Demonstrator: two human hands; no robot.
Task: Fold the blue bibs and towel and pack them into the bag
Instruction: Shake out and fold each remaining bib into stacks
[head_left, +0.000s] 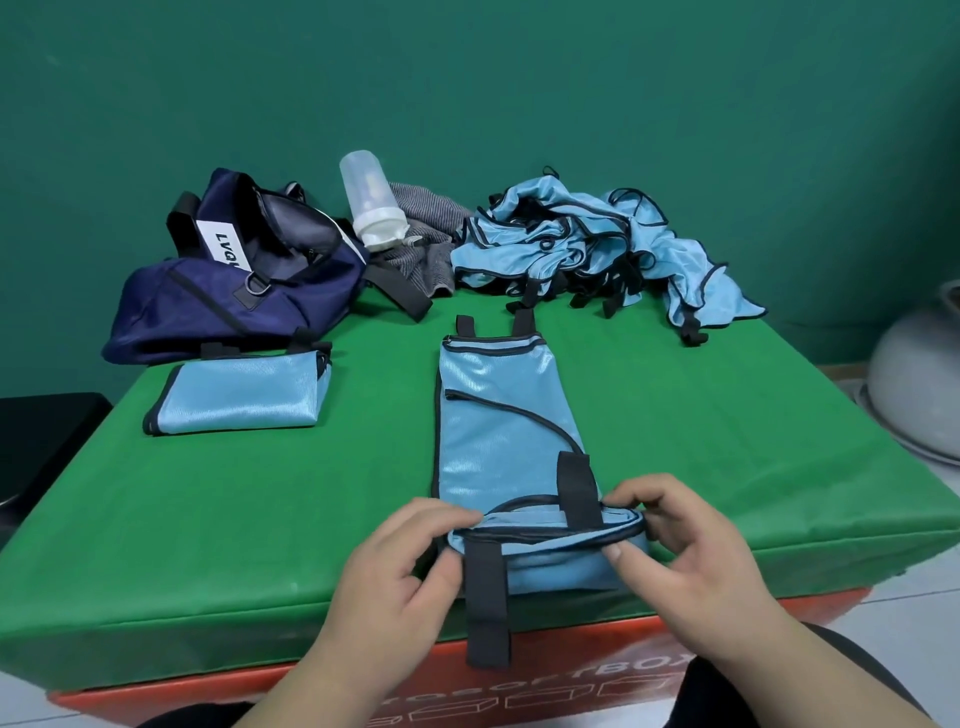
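L hand (410, 561): thumb and fingers pinch the near-left corner of the blue bib (498, 431), at its black-piped edge. R hand (691, 545): same pinch grip on the near-right corner, thumb under, fingers curled over the top. Near edge of the bib is lifted slightly between both hands; the rest lies flat on the green table cover (727, 441), folded lengthwise, running toward 12 o'clock. One black strap (488, 603) hangs over the table front at 6 o'clock; a second lies on the bib near the R hand. Ref. the held bib: folded bib (239, 395) lies flat at 10 o'clock, well apart. Navy bag (223, 291) at 11 o'clock, just behind the folded bib, top open, white label showing. Clear bottle (371, 208) at approx. 12 o'clock, tilted, resting on grey striped cloth (426, 244), poss. the towel; weave too small to confirm. Unfolded bib pile (597, 244) at 1 o'clock, touching the grey cloth. Orange box (623, 675) under the cover. Grey basin (914, 374) on the floor at 3 o'clock.
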